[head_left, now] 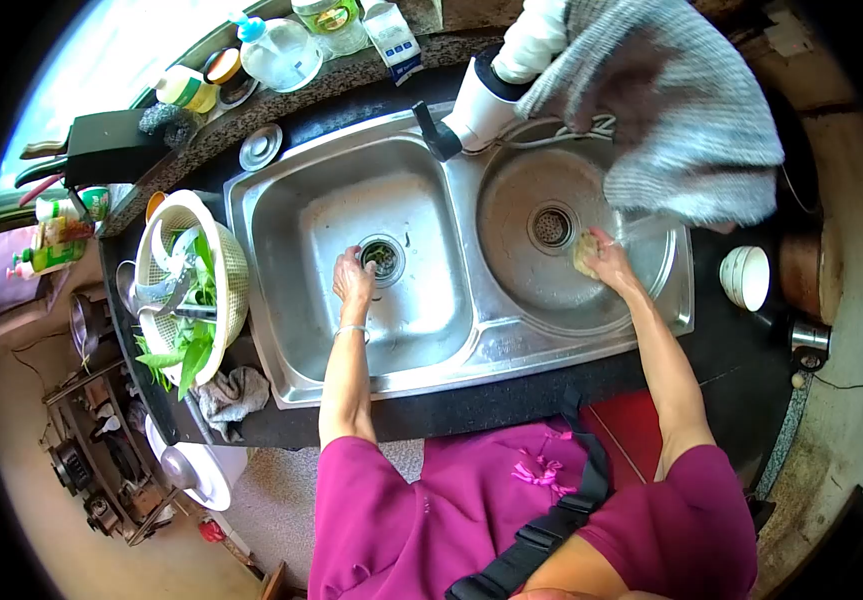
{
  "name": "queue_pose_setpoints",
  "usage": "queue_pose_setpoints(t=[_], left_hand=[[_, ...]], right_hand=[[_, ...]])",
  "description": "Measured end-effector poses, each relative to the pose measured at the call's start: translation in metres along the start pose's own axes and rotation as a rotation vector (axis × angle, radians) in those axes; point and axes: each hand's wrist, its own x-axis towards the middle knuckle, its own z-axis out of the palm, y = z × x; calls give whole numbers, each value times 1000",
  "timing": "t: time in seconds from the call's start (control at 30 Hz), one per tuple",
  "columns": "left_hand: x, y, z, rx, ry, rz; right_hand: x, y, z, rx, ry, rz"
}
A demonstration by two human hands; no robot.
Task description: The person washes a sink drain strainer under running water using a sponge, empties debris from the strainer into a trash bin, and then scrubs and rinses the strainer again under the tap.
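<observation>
My left hand [353, 276] is in the left basin [301, 210], at the left edge of the drain strainer [383, 258], its fingers bent over the rim. Green scraps lie in that strainer. Whether the fingers grip anything is hidden. In the round right basin [521, 280], my right hand [606, 258] holds a small yellowish sponge [586, 256] against the metal, just right of the right drain [552, 227].
A white basket [231, 290] with green leaves and a peeler-like tool stands left of the sink. A striped grey cloth [671, 110] hangs at the upper right beside the faucet [481, 105]. Bowls [746, 278] are at the right, bottles [281, 55] on the back ledge.
</observation>
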Motion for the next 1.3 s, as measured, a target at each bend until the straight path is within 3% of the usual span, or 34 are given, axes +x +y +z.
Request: queue_pose_setpoints(t=[0.1,0.17,0.27,0.4,0.53,0.9,1.0,1.07,1.1,1.17,1.2,1.3], left_hand=[[8,-8,21,71,34,86],[-2,-12,33,93,54,153],[-12,-19,55,68,-12,371],[-15,0,45,119,-228,255],[-14,0,37,68,-262,210],[-16,-10,18,62,22,467],[-26,0,-7,69,73,563],[-38,10,-31,59,108,610],[-44,14,-42,49,137,651],[-53,17,-59,76,162,669],[-58,19,-67,62,218,725],[-79,23,-89,61,260,754]], right_hand=[[-16,-29,-8,-111,-100,69],[-18,-21,-4,94,-96,82],[-19,-24,2,93,-127,57],[-13,-13,9,69,-215,81],[-14,-25,16,60,-217,100],[-7,-47,25,-41,-115,-18],[-11,-50,27,157,-91,-4],[-9,-36,30,-163,-39,-85],[-15,-42,31,-160,-34,-89],[-23,-54,33,-346,-339,-9],[-23,-50,37,-628,-326,-142],[-29,-47,35,-688,-359,-163]])
